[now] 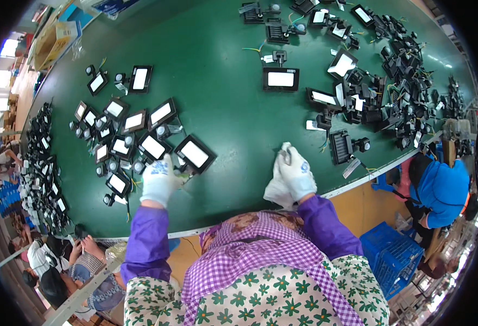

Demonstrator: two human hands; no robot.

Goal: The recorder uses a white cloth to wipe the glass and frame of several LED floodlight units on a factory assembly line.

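Green table, gloved right hand closed on a white cloth at its near edge, gloved left hand beside a black floodlight on the table's left half, can't tell if gripping, bigger lamp heap along the table's right side.

A green tabletop is holding up many black lamps. Some are lying in heaps at both ends, and thin coloured wires are sticking out.
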